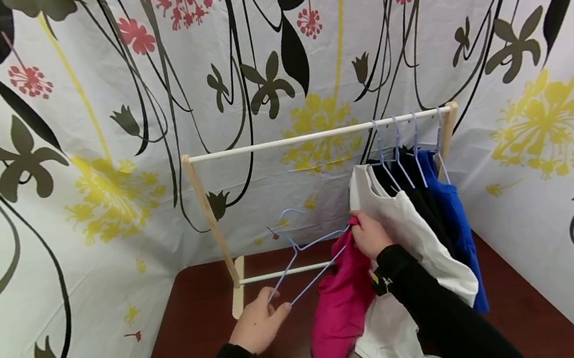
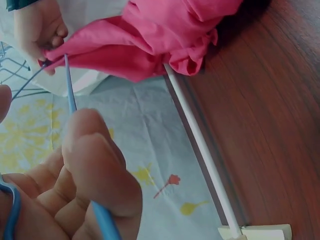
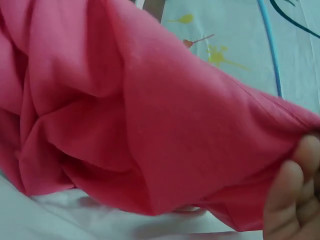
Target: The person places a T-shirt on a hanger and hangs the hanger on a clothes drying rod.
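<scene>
My left hand (image 1: 260,322) grips one end of a light blue clothes hanger (image 2: 105,222), and in the left wrist view the fingers curl round its wire. The hanger's hook points away, toward the patterned sheet. With the other hand, my right (image 1: 372,237), I pinch the upper edge of a pink garment (image 1: 339,312) at the hanger's far end. That end of the hanger meets the pink cloth there. The garment hangs down in loose folds in front of a white sleeveless top (image 1: 399,218). In the right wrist view pink cloth (image 3: 185,130) fills most of the picture.
A small wooden rack with a white top rail (image 1: 282,142) stands on the dark red-brown table (image 1: 196,314). At its right end hang the white top, black clothing (image 1: 426,208) and a blue garment (image 1: 459,228) on hangers. A flower-patterned sheet (image 1: 213,48) encloses the back and sides.
</scene>
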Demonstrator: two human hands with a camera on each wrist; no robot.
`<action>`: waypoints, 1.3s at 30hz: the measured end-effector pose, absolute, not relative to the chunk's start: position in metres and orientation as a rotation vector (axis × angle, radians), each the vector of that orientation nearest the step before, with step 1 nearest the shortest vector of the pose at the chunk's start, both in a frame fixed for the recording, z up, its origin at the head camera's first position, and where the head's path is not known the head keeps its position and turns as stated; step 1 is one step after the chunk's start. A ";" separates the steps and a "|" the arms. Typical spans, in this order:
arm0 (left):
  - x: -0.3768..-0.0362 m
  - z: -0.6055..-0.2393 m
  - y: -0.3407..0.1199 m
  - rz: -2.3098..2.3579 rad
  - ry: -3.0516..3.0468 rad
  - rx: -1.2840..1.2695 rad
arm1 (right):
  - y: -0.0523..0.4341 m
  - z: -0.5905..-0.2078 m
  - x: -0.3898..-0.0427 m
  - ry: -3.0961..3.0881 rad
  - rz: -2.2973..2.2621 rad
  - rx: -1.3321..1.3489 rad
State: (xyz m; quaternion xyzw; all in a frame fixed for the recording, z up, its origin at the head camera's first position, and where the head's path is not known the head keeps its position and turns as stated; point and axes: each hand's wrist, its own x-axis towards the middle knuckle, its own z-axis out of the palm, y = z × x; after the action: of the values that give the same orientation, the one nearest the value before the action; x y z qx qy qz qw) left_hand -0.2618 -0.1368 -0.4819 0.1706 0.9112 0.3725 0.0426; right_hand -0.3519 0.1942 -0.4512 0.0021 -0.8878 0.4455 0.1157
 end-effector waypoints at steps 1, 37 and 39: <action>-0.262 -0.481 -0.135 1.140 2.786 0.526 | 0.193 -0.450 -0.351 -2.621 1.301 0.031; -0.264 -0.466 -0.095 1.277 2.698 0.711 | 0.136 -0.417 -0.311 -2.371 0.725 0.786; -0.264 -0.465 -0.094 1.257 2.699 0.733 | 0.134 -0.416 -0.309 -2.361 0.684 0.776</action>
State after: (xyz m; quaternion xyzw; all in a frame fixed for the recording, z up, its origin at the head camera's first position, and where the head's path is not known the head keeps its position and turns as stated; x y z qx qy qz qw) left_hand -0.2641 -0.0937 -0.4654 0.2388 0.8796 0.4097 0.0375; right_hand -0.3095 0.1342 -0.4160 0.2893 -0.8798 0.2548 0.2783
